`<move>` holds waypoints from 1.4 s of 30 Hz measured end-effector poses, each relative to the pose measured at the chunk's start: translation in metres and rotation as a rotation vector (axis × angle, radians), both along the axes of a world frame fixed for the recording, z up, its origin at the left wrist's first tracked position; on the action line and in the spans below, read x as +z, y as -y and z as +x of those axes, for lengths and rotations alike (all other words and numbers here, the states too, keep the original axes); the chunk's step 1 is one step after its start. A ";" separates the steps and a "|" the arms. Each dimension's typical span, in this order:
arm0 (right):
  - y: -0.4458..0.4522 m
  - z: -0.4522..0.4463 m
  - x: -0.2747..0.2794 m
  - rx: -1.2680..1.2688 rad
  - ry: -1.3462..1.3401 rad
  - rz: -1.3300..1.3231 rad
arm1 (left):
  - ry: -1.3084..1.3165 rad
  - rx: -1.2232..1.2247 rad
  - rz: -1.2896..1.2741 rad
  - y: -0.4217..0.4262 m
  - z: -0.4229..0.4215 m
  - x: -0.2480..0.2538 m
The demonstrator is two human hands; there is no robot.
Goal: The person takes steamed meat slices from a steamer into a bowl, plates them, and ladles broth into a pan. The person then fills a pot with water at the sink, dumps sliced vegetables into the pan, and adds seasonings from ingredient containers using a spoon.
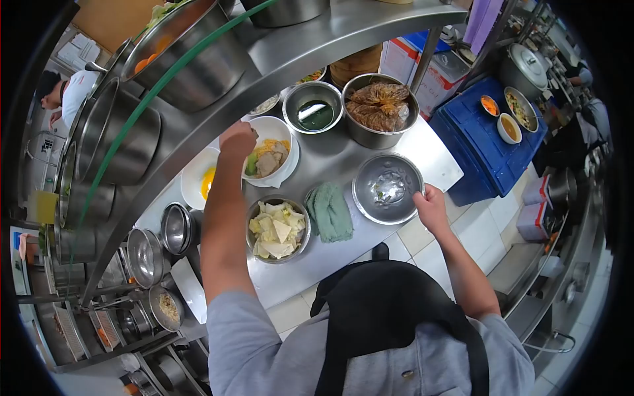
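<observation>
My right hand (pixel 432 206) grips the rim of a steel bowl (pixel 360 178), which has a little clear liquid and green bits in its bottom. My left hand (pixel 238 138) is closed above the near-left rim of a white bowl (pixel 288 173); what its fingers hold, if anything, I cannot make out. Inside that bowl lie pale slices (pixel 269 162), orange shreds and something green. Left of it, partly behind my forearm, is another white bowl (pixel 191 181) with yellow liquid. A steel bowl of chopped cabbage (pixel 281 228) stands nearer me, beside a folded green cloth (pixel 330 212).
Farther back are a steel bowl of dark liquid (pixel 314 112) and a pot with a brown bagged mass (pixel 376 102). A steel shelf (pixel 297 49) with large pots arches over the left. A blue bin (pixel 479 148) carrying small bowls stands right. Another person (pixel 76 96) is at far left.
</observation>
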State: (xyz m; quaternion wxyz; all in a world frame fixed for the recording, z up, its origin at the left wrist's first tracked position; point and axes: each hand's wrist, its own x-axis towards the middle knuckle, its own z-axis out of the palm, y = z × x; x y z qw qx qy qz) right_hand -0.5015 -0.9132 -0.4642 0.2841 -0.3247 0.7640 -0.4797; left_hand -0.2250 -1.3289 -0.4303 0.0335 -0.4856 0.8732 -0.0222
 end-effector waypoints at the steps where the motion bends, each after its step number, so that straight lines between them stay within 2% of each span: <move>1: 0.001 0.000 0.000 0.004 0.009 -0.019 | -0.132 -0.026 0.004 0.002 0.004 0.002; 3: 0.001 -0.004 -0.004 0.020 0.036 -0.001 | -0.189 0.000 0.071 -0.012 -0.001 0.040; 5: 0.002 -0.003 -0.008 0.042 0.058 0.015 | -0.195 -0.043 0.385 -0.016 -0.002 0.059; 7: 0.005 -0.003 -0.008 0.042 0.151 -0.049 | -0.258 -0.106 0.399 -0.009 -0.003 0.045; 9: 0.006 -0.002 -0.012 0.060 0.150 -0.044 | -0.287 -0.191 0.520 -0.004 -0.011 0.029; 10: 0.006 -0.002 -0.013 0.074 0.151 -0.036 | -0.300 0.040 0.619 -0.013 -0.019 0.027; 11: 0.006 0.000 -0.011 0.075 0.149 -0.037 | -0.303 0.040 0.618 -0.006 -0.016 0.012; 12: 0.007 0.002 -0.008 0.083 0.149 -0.038 | -0.047 -0.322 0.447 0.008 -0.012 -0.016; 13: 0.007 0.003 -0.005 0.091 0.150 -0.040 | 0.214 -0.673 0.257 0.004 -0.014 -0.014; 14: 0.006 0.002 -0.005 0.089 0.148 -0.042 | 0.349 -0.561 0.201 -0.002 -0.017 -0.015; 15: 0.005 0.002 -0.006 0.094 0.164 -0.033 | 0.351 -0.564 0.197 -0.009 -0.016 -0.016; 17: 0.003 0.001 -0.010 0.091 0.186 -0.029 | -0.214 -0.055 0.281 -0.022 -0.013 -0.011; 18: 0.002 0.000 -0.012 0.091 0.192 -0.011 | -0.210 -0.058 0.280 -0.023 -0.013 -0.011; 20: 0.001 -0.002 -0.017 0.091 0.195 0.004 | -0.487 -0.164 0.212 -0.018 -0.013 -0.027; 21: 0.000 -0.002 -0.019 0.086 0.163 0.005 | -0.488 -0.167 0.211 -0.014 -0.015 -0.033; 23: 0.001 -0.003 -0.023 0.075 0.128 0.006 | -0.328 -0.027 0.490 -0.012 -0.023 -0.034; 24: 0.002 -0.004 -0.027 0.076 0.156 0.005 | -0.326 -0.036 0.496 -0.011 -0.021 -0.034; 26: -0.002 -0.003 -0.018 0.083 0.176 0.037 | -0.174 -0.347 0.368 -0.023 -0.018 -0.023; 27: -0.001 -0.001 -0.010 0.093 0.171 0.070 | -0.259 -0.179 0.437 -0.014 -0.020 -0.035; 28: -0.002 -0.002 -0.017 0.095 0.165 0.049 | -0.365 -0.147 0.366 -0.028 -0.020 -0.022; 29: -0.004 -0.003 -0.027 0.099 0.160 0.025 | -0.487 -0.180 0.238 -0.042 -0.022 -0.014; 30: -0.006 -0.004 -0.033 0.068 0.167 0.039 | -0.471 -0.218 0.126 -0.070 -0.033 0.012; 33: -0.009 0.000 -0.043 0.043 0.242 0.046 | -0.601 -0.319 0.254 -0.148 -0.065 0.038; 35: -0.007 0.004 -0.043 0.066 0.268 -0.006 | -0.489 -0.550 0.377 -0.209 -0.084 0.047; 37: -0.006 0.011 -0.032 0.068 0.269 -0.047 | -0.287 -0.720 0.320 -0.248 -0.104 0.019; 39: -0.006 0.011 -0.029 0.089 0.202 -0.044 | 0.015 -0.674 0.213 -0.282 -0.124 -0.001; 42: -0.006 0.008 -0.032 0.080 0.184 -0.073 | 0.114 -0.565 0.171 -0.298 -0.138 -0.034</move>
